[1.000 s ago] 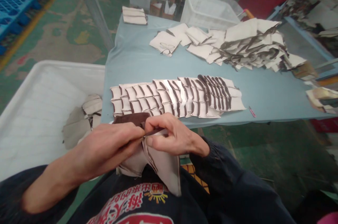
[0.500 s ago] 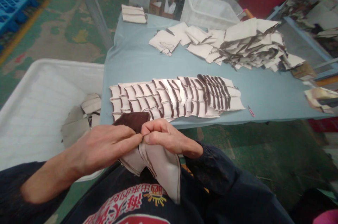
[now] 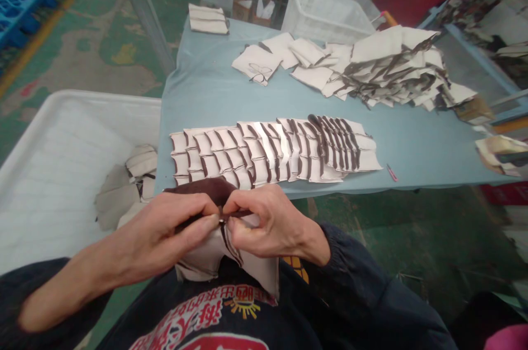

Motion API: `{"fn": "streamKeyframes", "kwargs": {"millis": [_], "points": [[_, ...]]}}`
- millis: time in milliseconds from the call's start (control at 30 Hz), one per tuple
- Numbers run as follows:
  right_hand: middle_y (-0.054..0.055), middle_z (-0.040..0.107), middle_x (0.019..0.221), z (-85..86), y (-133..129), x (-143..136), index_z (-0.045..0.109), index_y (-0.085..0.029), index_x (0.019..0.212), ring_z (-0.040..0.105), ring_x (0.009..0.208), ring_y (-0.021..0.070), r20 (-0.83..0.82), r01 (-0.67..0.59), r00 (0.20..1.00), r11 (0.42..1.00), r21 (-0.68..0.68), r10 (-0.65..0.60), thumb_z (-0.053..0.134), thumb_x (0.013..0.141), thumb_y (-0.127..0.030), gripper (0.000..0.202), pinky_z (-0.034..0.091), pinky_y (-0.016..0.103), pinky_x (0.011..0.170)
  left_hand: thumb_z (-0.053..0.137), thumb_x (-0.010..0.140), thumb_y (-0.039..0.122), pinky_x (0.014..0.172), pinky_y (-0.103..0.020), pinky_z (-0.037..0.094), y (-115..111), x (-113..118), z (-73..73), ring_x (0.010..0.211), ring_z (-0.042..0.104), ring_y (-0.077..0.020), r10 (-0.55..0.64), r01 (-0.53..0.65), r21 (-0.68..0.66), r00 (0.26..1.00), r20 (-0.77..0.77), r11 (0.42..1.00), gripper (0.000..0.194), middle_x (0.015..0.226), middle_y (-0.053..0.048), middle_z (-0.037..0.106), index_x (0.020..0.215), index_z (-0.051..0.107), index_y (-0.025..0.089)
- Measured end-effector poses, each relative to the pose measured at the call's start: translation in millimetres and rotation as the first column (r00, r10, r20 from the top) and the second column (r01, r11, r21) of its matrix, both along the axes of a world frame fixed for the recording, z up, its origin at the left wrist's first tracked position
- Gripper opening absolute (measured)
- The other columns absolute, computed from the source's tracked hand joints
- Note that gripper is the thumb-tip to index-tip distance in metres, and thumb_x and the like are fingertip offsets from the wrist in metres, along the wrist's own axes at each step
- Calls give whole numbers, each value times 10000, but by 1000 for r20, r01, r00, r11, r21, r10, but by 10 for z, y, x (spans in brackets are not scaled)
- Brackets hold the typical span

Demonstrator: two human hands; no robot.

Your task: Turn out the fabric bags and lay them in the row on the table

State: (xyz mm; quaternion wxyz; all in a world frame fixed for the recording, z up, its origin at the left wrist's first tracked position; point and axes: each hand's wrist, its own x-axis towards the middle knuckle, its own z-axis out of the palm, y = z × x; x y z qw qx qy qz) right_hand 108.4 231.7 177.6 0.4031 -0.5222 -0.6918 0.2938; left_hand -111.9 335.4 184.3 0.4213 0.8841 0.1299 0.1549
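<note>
Between my hands is a sewn fabric piece (image 3: 258,267), white on one side and dark brown on the other, held in front of my apron. My left hand (image 3: 177,229) pinches its seam with thumb and forefinger. Close beside those fingertips, my right hand (image 3: 268,223) pinches the same seam. The brown part shows above my fingers, and white flaps hang below them. Just beyond, a row of overlapping white pieces with brown edges (image 3: 223,149) lies along the near side of the blue-covered table (image 3: 214,86).
A heap of white and brown pieces (image 3: 396,64) covers the table's far right. A small pink tool (image 3: 391,173) lies near the front edge. At left stands a white bin (image 3: 53,174) with pieces inside. Behind the table is a translucent crate (image 3: 325,14); a metal post (image 3: 142,14) rises at left.
My right hand has turned and its fingers have curled more tightly at the seam. The fabric piece has shifted, its brown part folding lower and its white flaps drawn up a little.
</note>
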Motion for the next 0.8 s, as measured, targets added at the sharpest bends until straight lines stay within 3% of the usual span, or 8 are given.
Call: {"fn": "streamKeyframes", "kwargs": {"millis": [100,233,333,433,600,667,800], "points": [[-70,546,588,-47,-16,-6,724,-201,804,441,480,79,15,17,1000,1000,8,-17,582,811,-207,142,317,233,515,545,1123,142,630,-219,445,23,-13,-50,660,647,-94,-44,44,2,999,0,999,221,798,66,728,971,674,236],[-67,555,613,-153,3,-39,689,-206,803,453,500,84,-58,8,998,1000,-26,-10,586,809,-209,103,336,234,532,581,1057,118,583,-271,358,1,-28,-204,603,553,-104,-14,0,183,997,78,983,176,743,67,645,927,611,234],[-59,572,638,-253,43,-50,653,-208,779,467,524,88,-224,-17,975,998,-66,2,604,803,-205,54,358,232,536,581,995,92,527,-257,291,25,22,-317,529,442,-88,31,-42,103,994,107,994,236,639,94,539,806,552,229],[-56,575,646,-305,51,-33,631,-220,785,450,536,95,-316,-47,949,994,-101,13,622,822,-202,41,368,224,513,555,1013,114,491,-201,331,85,106,-368,514,445,-81,36,-35,-18,997,71,999,286,621,90,531,753,517,227],[-67,581,655,-286,-2,15,648,-220,817,445,528,86,-325,-86,944,994,-72,58,629,865,-207,52,374,212,513,594,1066,182,569,-181,448,117,111,-251,592,585,-90,-3,6,-44,999,53,999,258,703,60,662,814,641,211],[-64,605,657,-282,-10,27,673,-215,826,491,541,89,-251,-59,967,998,-21,52,625,857,-187,63,383,216,536,641,1051,158,683,-183,500,95,57,-152,718,677,-98,6,-7,19,999,52,1000,137,833,51,750,957,716,223],[-31,710,708,-273,4,56,706,-213,853,599,599,113,-101,-44,993,994,96,54,642,889,-178,81,424,236,597,660,1025,144,800,-203,526,71,11,-5,838,734,-113,7,-11,102,999,36,995,134,949,51,788,1092,716,247]]}}
